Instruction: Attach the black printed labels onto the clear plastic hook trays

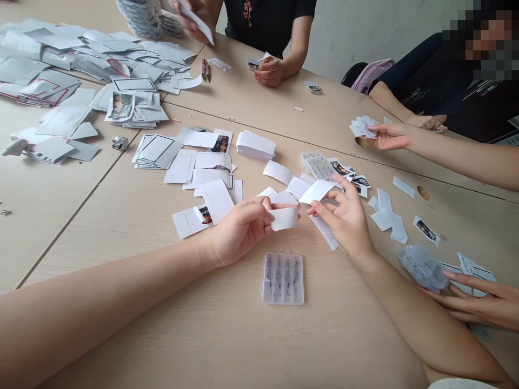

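Note:
My left hand [247, 227] pinches a small white sticker [284, 218] between thumb and fingers. Close beside it, my right hand [344, 216] holds a curved white paper piece [319, 190], perhaps the sticker's backing; I cannot tell whether the two pieces touch. Below both hands a clear plastic box [283, 278] lies on the table, with dark fishing hooks in its compartments. White labels [217, 200] are scattered just beyond my left hand, some with a black printed face. Another clear box [317, 165] lies past my right hand.
A large heap of white paper packets [97, 54] covers the far left. Small pliers [206, 70] lie beyond a label stack [255, 145]. Co-workers' hands handle labels at the back [270, 71] and right [385, 135]; another hand holds clear boxes [424, 267] at the right edge.

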`<state>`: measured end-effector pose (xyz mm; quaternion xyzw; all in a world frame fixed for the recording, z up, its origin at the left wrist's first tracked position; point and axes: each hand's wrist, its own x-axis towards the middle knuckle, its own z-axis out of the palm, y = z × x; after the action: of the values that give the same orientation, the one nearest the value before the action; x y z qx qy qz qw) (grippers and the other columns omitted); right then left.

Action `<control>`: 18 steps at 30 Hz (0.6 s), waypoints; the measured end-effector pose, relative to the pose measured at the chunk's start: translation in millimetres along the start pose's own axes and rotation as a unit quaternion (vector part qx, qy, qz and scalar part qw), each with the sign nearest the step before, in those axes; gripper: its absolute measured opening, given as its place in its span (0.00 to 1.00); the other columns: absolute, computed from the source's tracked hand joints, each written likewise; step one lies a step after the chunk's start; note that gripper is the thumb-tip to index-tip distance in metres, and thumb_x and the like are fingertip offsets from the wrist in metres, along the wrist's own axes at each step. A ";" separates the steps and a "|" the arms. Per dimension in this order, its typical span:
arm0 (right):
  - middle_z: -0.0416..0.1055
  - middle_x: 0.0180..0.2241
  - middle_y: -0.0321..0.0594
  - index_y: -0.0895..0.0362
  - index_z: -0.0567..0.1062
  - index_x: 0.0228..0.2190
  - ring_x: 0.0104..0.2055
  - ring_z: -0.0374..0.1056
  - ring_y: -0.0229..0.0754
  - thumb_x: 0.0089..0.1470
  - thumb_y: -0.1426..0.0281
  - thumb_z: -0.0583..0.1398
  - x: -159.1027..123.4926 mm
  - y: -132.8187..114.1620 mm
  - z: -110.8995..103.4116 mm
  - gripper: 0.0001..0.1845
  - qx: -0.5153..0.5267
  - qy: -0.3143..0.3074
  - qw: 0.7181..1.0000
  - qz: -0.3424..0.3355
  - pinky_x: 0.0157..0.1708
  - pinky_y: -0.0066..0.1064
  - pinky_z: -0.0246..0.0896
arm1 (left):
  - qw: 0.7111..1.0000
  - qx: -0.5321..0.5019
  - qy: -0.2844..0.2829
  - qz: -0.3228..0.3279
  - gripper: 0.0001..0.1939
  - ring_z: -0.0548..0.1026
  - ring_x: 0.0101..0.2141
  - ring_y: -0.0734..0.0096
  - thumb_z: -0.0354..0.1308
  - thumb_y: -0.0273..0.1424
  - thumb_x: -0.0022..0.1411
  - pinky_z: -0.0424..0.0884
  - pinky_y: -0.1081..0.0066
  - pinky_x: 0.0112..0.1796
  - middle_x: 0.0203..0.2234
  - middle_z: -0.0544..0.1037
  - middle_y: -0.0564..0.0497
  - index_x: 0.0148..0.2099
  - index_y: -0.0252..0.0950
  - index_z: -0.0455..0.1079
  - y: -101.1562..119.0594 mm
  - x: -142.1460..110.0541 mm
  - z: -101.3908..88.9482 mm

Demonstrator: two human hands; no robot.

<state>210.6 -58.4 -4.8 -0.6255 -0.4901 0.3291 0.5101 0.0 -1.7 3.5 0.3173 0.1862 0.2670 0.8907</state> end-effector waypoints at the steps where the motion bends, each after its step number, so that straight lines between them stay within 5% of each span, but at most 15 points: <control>1: 0.65 0.37 0.36 0.51 0.54 0.58 0.28 0.70 0.36 0.51 0.63 0.64 0.9 0.8 -1.4 0.38 -0.053 0.006 0.998 -0.015 0.33 0.33 0.68 | 1.000 0.009 0.003 0.006 0.07 0.71 0.50 0.57 0.53 0.23 0.52 0.59 0.61 0.53 0.43 0.77 0.45 0.25 0.34 0.57 -0.9 -0.3 -0.1; 5: 0.60 0.24 0.30 0.56 0.65 0.52 0.21 0.58 0.33 0.53 0.62 0.61 0.1 -2.1 -7.7 0.26 -0.291 0.035 0.952 -0.090 0.26 0.30 0.58 | 0.996 0.069 0.028 0.043 0.08 0.72 0.47 0.61 0.55 0.24 0.54 0.62 0.62 0.48 0.45 0.76 0.47 0.25 0.34 0.58 -3.5 -2.8 0.3; 7: 0.56 0.21 0.29 0.57 0.69 0.44 0.22 0.55 0.33 0.54 0.62 0.61 -5.5 -8.4 -7.3 0.18 -0.308 0.042 0.945 -0.106 0.26 0.29 0.55 | 0.988 0.122 0.057 0.072 0.09 0.72 0.46 0.62 0.55 0.25 0.55 0.63 0.64 0.47 0.47 0.76 0.48 0.26 0.34 0.58 -3.7 -5.3 1.7; 9: 0.54 0.22 0.30 0.58 0.71 0.40 0.22 0.53 0.32 0.56 0.63 0.59 -15.5 -17.3 -2.9 0.13 -0.235 0.003 0.969 -0.079 0.25 0.27 0.54 | 0.973 0.185 0.091 0.107 0.09 0.70 0.49 0.62 0.55 0.25 0.57 0.63 0.66 0.48 0.46 0.76 0.48 0.27 0.34 0.58 -3.7 -8.1 3.7; 11: 0.54 0.22 0.30 0.58 0.70 0.45 0.22 0.52 0.32 0.58 0.63 0.58 -28.1 -26.3 4.4 0.15 -0.122 -0.103 0.987 -0.006 0.24 0.26 0.53 | 0.954 0.242 0.106 0.140 0.09 0.68 0.53 0.62 0.55 0.25 0.57 0.63 0.67 0.49 0.46 0.75 0.47 0.27 0.35 0.58 -4.5 -11.0 5.6; 14: 0.57 0.24 0.30 0.55 0.60 0.59 0.24 0.55 0.32 0.59 0.66 0.58 -44.1 -34.1 14.7 0.27 -0.008 -0.240 0.967 0.084 0.24 0.25 0.54 | 0.934 0.307 0.081 0.163 0.08 0.68 0.54 0.62 0.55 0.26 0.60 0.65 0.67 0.49 0.49 0.73 0.45 0.29 0.35 0.59 -7.4 -14.9 7.1; 18: 0.58 0.23 0.29 0.54 0.51 0.64 0.25 0.58 0.33 0.59 0.69 0.57 -49.5 -31.2 19.0 0.35 0.036 -0.283 0.952 0.110 0.27 0.26 0.56 | 0.905 0.385 0.026 0.180 0.04 0.65 0.57 0.59 0.54 0.28 0.62 0.65 0.64 0.52 0.52 0.70 0.43 0.34 0.36 0.62 -10.5 -18.7 6.1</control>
<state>169.6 -99.4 15.8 -0.5376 -0.5304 0.5644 0.3333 -7.9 -22.5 4.0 0.6562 0.2375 0.3387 0.6311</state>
